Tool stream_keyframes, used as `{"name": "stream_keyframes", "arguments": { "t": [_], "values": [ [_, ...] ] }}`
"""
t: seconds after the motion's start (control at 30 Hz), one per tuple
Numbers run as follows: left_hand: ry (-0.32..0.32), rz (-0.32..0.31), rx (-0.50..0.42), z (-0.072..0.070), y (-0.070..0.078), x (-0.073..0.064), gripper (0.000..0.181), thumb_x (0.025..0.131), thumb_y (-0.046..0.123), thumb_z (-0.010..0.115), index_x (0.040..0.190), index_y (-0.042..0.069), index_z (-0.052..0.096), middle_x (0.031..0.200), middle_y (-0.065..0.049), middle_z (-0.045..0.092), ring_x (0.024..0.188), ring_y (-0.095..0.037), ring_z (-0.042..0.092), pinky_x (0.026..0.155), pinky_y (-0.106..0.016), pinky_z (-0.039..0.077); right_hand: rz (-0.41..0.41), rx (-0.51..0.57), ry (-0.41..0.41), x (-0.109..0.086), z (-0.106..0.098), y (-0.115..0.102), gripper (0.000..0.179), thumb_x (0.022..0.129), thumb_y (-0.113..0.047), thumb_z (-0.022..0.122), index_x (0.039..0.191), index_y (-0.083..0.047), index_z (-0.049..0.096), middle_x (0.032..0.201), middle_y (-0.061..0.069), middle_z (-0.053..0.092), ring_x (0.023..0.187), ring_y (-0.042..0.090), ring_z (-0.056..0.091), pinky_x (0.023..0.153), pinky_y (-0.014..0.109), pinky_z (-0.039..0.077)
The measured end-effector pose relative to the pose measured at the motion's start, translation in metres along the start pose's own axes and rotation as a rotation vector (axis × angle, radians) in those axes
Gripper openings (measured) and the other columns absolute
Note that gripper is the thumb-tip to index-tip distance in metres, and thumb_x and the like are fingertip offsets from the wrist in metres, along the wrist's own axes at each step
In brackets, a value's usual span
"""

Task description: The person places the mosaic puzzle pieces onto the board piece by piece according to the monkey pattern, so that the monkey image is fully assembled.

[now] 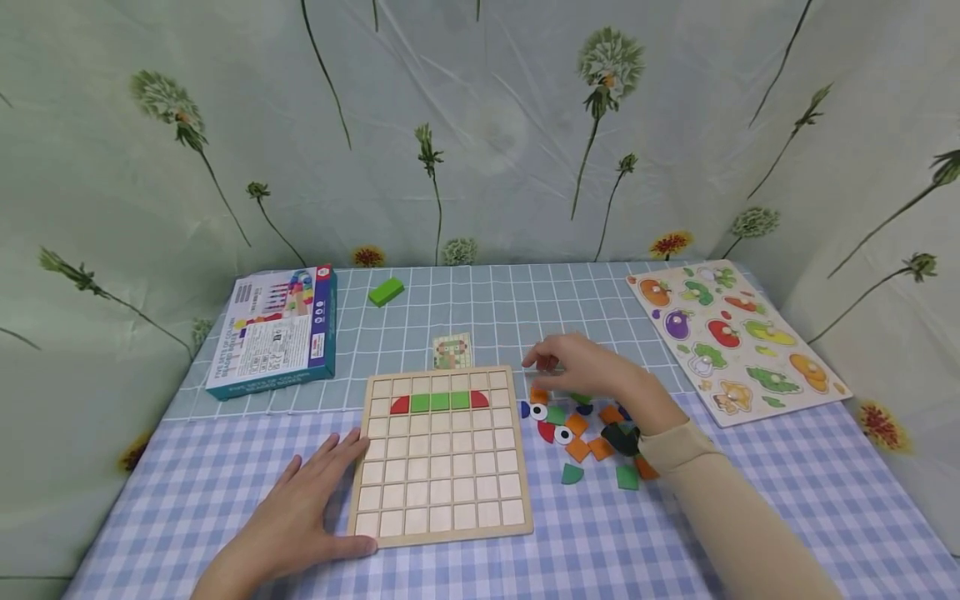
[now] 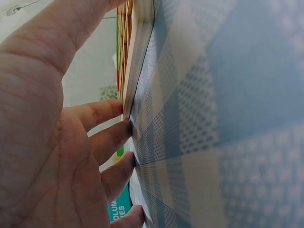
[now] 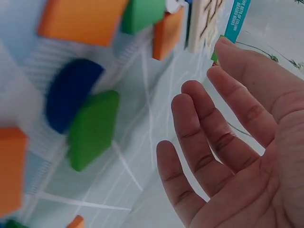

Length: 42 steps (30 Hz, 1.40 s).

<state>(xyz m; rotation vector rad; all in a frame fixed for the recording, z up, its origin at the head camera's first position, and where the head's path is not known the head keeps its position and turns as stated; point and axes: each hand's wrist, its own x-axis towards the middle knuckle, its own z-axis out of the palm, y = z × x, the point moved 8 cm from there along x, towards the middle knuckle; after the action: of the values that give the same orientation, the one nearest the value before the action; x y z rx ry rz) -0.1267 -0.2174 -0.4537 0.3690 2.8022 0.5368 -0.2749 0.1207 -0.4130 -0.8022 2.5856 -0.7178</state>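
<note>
We note the right hand point(image 1: 588, 367) relaxed and empty over the far side of the loose pieces point(image 1: 578, 451); the left hand point(image 1: 300, 508), fingers extended, touches the left side of the board point(image 1: 441, 469). We see a red-green row point(image 1: 440, 402) near its top. Beyond: card point(image 1: 452, 352), block point(image 1: 386, 292); box point(image 1: 258, 333) left.

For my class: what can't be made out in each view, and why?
Card, head view: printed details too small.
Orange piece, head view: partly covered by the right sleeve.
Left hand, left wrist view: thumb tip cut off by the top edge.
Blurred orange tile, right wrist view: cut off by the top edge.
</note>
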Motion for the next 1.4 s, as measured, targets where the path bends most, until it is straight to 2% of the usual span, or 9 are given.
{"name": "stream_keyframes", "arguments": {
  "t": [0.13, 0.33, 0.77, 1.4],
  "values": [
    [0.013, 0.006, 0.007, 0.0, 0.0, 0.0, 0.128, 0.064, 0.088, 0.081, 0.166, 0.023, 0.041, 0.175, -0.005, 0.039, 0.161, -0.043, 0.034, 0.118, -0.084, 0.025, -0.008, -0.013, -0.021, -0.005, 0.008, 0.004, 0.026, 0.1, -0.018, 0.077, 0.124, -0.009, 0.077, 0.11, 0.003, 0.076, 0.1, 0.018, 0.067, 0.093, 0.037, 0.062],
    [0.04, 0.02, 0.015, -0.001, 0.0, -0.001, 0.127, 0.064, 0.088, 0.081, 0.165, 0.023, 0.042, 0.174, -0.004, 0.041, 0.161, -0.042, 0.036, 0.117, -0.084, 0.028, 0.003, -0.031, -0.03, -0.006, 0.016, 0.007, 0.028, 0.098, -0.016, 0.079, 0.126, -0.01, 0.077, 0.112, 0.003, 0.075, 0.1, 0.017, 0.066, 0.095, 0.037, 0.062],
    [0.042, 0.018, 0.018, -0.003, 0.002, -0.001, 0.126, 0.064, 0.086, 0.083, 0.165, 0.023, 0.043, 0.174, -0.006, 0.04, 0.161, -0.042, 0.035, 0.118, -0.083, 0.027, -0.037, -0.04, -0.008, -0.009, 0.016, 0.004, 0.025, 0.097, -0.011, 0.079, 0.122, -0.008, 0.078, 0.106, 0.003, 0.071, 0.096, 0.016, 0.064, 0.089, 0.032, 0.06],
    [0.039, 0.023, 0.017, -0.004, 0.002, -0.002, 0.125, 0.064, 0.085, 0.084, 0.165, 0.022, 0.042, 0.174, -0.006, 0.041, 0.16, -0.043, 0.036, 0.118, -0.084, 0.028, 0.048, -0.013, -0.025, -0.007, 0.017, 0.008, 0.028, 0.095, -0.012, 0.08, 0.123, -0.01, 0.078, 0.114, 0.004, 0.073, 0.1, 0.018, 0.064, 0.096, 0.041, 0.061]
  ]
}}
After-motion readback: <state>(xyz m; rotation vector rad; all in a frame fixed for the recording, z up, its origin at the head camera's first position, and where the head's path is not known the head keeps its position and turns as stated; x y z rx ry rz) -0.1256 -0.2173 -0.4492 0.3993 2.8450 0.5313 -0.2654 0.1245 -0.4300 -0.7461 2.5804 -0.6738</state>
